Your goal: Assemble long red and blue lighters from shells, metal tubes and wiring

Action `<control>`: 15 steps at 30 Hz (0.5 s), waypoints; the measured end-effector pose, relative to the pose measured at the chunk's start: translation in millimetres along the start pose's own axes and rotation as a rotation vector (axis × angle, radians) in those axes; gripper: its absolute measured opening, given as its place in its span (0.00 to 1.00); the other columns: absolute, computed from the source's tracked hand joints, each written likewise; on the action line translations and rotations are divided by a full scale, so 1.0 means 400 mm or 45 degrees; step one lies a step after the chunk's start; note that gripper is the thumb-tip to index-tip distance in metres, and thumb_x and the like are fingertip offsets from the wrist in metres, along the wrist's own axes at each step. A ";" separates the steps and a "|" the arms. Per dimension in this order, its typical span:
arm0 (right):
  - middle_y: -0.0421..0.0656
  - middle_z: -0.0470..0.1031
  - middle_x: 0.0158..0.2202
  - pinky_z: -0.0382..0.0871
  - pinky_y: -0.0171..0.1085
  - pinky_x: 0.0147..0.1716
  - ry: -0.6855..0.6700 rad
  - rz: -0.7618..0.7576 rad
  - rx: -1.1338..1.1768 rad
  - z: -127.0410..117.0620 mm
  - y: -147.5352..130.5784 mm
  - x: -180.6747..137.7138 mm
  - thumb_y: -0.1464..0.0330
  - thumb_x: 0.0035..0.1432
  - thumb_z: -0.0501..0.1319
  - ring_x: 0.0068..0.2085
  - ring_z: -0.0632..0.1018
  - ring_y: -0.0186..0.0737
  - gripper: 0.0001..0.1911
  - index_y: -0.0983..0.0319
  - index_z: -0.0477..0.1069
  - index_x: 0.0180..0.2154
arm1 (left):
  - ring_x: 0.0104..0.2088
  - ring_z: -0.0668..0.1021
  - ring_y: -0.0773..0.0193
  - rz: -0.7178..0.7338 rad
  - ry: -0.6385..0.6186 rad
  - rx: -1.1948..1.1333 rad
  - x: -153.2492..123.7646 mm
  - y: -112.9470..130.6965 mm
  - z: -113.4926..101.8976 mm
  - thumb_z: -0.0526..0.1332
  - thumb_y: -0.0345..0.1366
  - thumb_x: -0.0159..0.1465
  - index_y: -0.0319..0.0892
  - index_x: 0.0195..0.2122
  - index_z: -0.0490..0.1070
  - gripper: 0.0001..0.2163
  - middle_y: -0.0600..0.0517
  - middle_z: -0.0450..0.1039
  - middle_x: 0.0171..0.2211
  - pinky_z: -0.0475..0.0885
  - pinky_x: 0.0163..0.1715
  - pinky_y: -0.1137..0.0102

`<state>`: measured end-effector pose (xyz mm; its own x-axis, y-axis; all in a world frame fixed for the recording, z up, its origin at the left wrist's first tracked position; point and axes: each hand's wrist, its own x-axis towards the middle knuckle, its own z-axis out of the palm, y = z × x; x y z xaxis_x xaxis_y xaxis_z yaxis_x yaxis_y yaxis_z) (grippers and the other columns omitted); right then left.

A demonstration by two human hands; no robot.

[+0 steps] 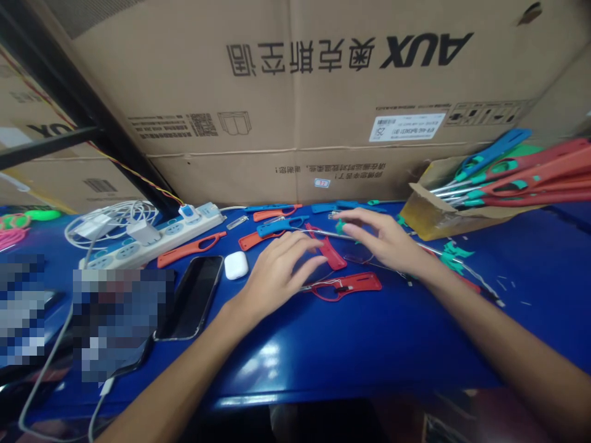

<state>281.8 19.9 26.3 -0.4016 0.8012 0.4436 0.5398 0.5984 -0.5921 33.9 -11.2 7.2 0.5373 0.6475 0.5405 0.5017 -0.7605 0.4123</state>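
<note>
My left hand (284,264) hovers over the blue table with its fingers curved and the thumb apart, holding nothing I can see. Just beyond its thumb lies a red lighter shell half (355,284) with a thin wire and a small dark part inside. My right hand (381,237) pinches a small green plastic piece (340,227) between thumb and fingertips. Between the hands is another red shell half (333,253). A metal rod (323,233) runs behind them, close to a blue lighter shell (277,226).
An open carton (425,212) of long-necked lighters stands right. More green pieces (455,255) lie near my right forearm. To the left are a power strip (170,234), a phone (190,298), a white earbud case (236,265) and an orange shell (191,248). A large cardboard box (295,132) stands behind.
</note>
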 end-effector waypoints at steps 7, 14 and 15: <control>0.43 0.79 0.45 0.70 0.43 0.51 -0.117 0.058 0.449 0.042 -0.060 -0.056 0.62 0.65 0.63 0.48 0.78 0.42 0.09 0.58 0.74 0.45 | 0.48 0.79 0.62 -0.157 -0.013 -0.202 -0.015 0.010 0.028 0.60 0.37 0.72 0.47 0.54 0.67 0.11 0.52 0.77 0.48 0.73 0.50 0.64; 0.40 0.74 0.42 0.73 0.38 0.41 -0.370 0.250 0.835 0.059 -0.041 -0.103 0.63 0.60 0.68 0.41 0.77 0.36 0.08 0.59 0.73 0.38 | 0.38 0.78 0.64 -0.054 -0.116 -0.143 -0.024 0.006 0.046 0.62 0.32 0.70 0.43 0.42 0.70 0.01 0.54 0.78 0.38 0.71 0.43 0.66; 0.41 0.73 0.43 0.73 0.38 0.41 -0.384 0.268 0.830 0.058 -0.041 -0.103 0.63 0.60 0.68 0.40 0.76 0.36 0.08 0.59 0.73 0.38 | 0.38 0.78 0.64 -0.036 -0.127 -0.125 -0.023 0.006 0.044 0.61 0.32 0.70 0.43 0.42 0.70 0.01 0.54 0.78 0.38 0.70 0.43 0.66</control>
<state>272.4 -23.0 2.1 -0.5744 0.8084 0.1287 0.1176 0.2371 -0.9643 42.1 -18.0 -9.6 0.5910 0.6666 0.4544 0.4516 -0.7401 0.4984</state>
